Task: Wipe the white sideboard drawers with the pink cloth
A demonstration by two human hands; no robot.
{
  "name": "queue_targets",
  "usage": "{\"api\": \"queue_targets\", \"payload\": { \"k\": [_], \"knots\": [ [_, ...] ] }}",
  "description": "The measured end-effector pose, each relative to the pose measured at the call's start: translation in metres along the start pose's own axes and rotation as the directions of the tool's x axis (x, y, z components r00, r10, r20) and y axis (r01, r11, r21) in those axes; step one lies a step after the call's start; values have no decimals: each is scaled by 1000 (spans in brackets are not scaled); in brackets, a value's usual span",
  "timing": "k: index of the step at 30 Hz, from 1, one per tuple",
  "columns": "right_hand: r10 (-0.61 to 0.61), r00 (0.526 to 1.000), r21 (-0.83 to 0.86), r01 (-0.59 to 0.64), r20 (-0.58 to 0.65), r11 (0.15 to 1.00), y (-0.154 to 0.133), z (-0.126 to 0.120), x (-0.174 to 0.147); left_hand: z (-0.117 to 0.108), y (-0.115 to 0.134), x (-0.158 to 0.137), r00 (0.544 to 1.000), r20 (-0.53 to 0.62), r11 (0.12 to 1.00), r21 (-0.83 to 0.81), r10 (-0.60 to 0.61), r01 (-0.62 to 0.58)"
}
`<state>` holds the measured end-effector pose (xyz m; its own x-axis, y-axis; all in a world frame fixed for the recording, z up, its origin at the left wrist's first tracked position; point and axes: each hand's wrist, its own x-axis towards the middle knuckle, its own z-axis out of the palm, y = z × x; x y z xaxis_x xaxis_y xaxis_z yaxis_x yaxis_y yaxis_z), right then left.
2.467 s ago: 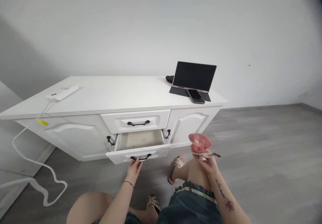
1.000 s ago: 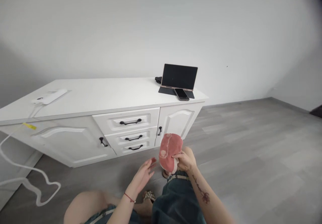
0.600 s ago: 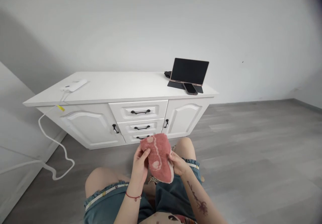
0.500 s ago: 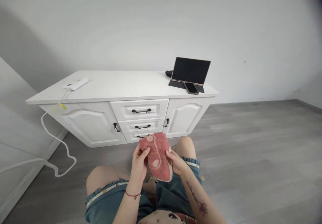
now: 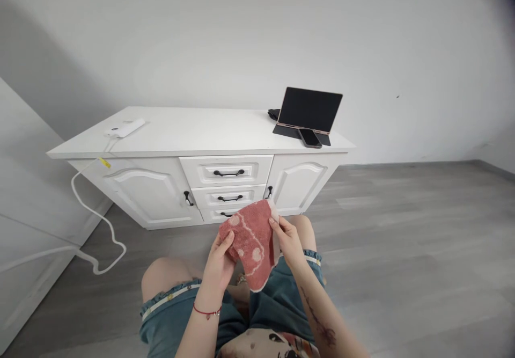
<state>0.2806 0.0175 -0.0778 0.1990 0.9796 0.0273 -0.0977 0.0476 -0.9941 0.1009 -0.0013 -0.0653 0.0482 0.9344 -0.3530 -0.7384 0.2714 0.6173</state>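
Note:
A folded reddish-pink towel [image 5: 251, 240] with pale round patches and a wavy light line is held up above my lap. My left hand [image 5: 220, 258] pinches its left edge, thumb on the near face. On the other side, my right hand [image 5: 286, 240] grips the pale right edge, its thumb lying over the border. The lower corner of the cloth hangs down between my knees. Fingers behind the cloth are hidden.
Before me stands a white cabinet [image 5: 193, 138] with drawers and black handles. On its top are a dark tablet [image 5: 309, 110] on a stand, a phone [image 5: 309, 138], a black item [image 5: 273, 114] and a white power strip [image 5: 126, 128]. Its cord [image 5: 105, 221] hangs at left.
The towel has opened out wider and tilted, its right edge now raised. My right hand has moved up and slightly right with that edge; my left hand keeps its hold.

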Motion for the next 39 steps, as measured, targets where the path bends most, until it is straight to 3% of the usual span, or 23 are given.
{"api": "queue_targets", "payload": {
  "k": [3,8,12,16,19,21,24,26,28,31,34,39],
  "knots": [
    [-44,999,-49,43,-16,998,2,-2,0,-1,1,-2,999,42,999,32,26,-27],
    [-32,999,38,32,-17,999,8,-6,-3,3,8,-10,978,185,986,116,97,-120],
    [-67,997,75,70,-42,995,6,-6,-6,7,13,-19,970,241,992,109,34,-62],
    [-62,997,67,65,-47,996,1,-4,-4,7,12,-22,980,199,999,50,-25,16],
    [7,997,-8,-7,-74,1000,1,-1,0,9,10,-22,990,132,998,20,-54,52],
    [16,983,-78,-30,-185,997,3,2,0,12,10,-22,996,63,998,-8,-64,65],
    [-129,936,-213,60,-329,975,6,10,-9,17,6,-20,999,-26,998,-55,-18,16],
    [-206,953,-269,144,-220,952,7,17,-21,18,1,-17,999,-47,997,-67,23,-26],
    [-168,986,-218,164,2,962,7,25,-32,16,-5,-14,998,-54,997,-66,42,-46],
    [3,965,-11,-1,263,1000,9,34,-40,11,-9,-11,995,-73,997,-36,63,-66],
    [148,933,151,-207,329,967,12,38,-39,5,-6,-9,993,-58,994,36,107,-105],
    [252,891,292,-373,377,881,9,39,-41,1,3,-5,970,17,947,215,241,-239]
  ]
}}
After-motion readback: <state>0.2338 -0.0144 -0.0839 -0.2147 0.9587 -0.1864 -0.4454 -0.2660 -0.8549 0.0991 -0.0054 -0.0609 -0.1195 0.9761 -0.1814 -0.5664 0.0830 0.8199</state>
